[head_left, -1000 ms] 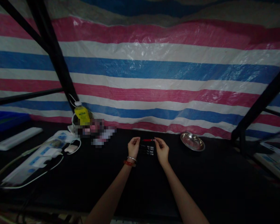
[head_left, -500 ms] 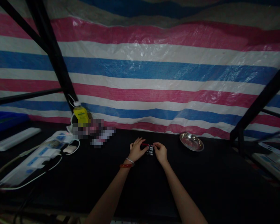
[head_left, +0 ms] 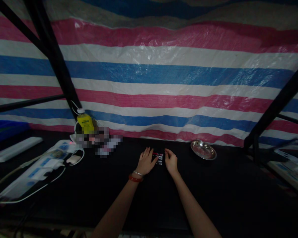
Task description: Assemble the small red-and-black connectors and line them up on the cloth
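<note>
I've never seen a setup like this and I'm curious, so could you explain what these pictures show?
There's no machine here: these are a person's bare hands, seen by a camera worn on their head, looking forward and down.

The left hand, fingers spread, covers part of a row of slim items, dark with silvery ends, the farthest partly red. The right hand is just beyond their right ends, fingers bent. It's too dim to tell whether either hand grips anything.

On the black table, a shiny metal dish sits to the right. To the left are a power strip and a yellow bottle. A striped sheet hangs behind.
</note>
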Demonstrator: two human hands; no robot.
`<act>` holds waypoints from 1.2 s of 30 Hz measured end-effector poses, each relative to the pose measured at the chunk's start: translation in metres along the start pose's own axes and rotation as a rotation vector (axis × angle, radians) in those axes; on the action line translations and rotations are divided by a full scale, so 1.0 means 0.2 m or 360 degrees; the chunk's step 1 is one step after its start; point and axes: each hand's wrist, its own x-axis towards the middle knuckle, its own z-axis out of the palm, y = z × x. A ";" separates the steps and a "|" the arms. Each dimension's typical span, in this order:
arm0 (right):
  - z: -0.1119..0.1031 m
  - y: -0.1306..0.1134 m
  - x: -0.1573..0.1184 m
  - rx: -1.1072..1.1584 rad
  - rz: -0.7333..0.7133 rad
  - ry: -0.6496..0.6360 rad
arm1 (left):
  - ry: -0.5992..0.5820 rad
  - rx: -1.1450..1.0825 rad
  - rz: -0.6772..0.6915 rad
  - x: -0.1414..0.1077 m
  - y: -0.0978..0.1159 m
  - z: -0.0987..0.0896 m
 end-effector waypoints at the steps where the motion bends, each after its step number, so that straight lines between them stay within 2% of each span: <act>1: 0.00 0.00 0.00 0.0007 0.0014 0.0009 | -0.0003 0.0017 -0.0010 0.00 0.00 0.00; 10: 0.04 -0.01 -0.01 0.0253 0.0255 0.0015 | 0.0034 0.0050 -0.0015 0.00 0.01 0.02; 25: 0.06 -0.04 -0.03 0.0293 0.0219 -0.0036 | 0.0145 0.0027 0.0021 -0.02 0.02 0.04; 32: 0.06 -0.05 -0.04 0.0342 0.0249 -0.0065 | 0.0163 0.0005 0.0033 -0.02 0.03 0.04; 36: 0.08 -0.02 -0.04 0.0486 0.0322 -0.0010 | 0.0147 -0.0034 0.0039 -0.01 0.02 0.04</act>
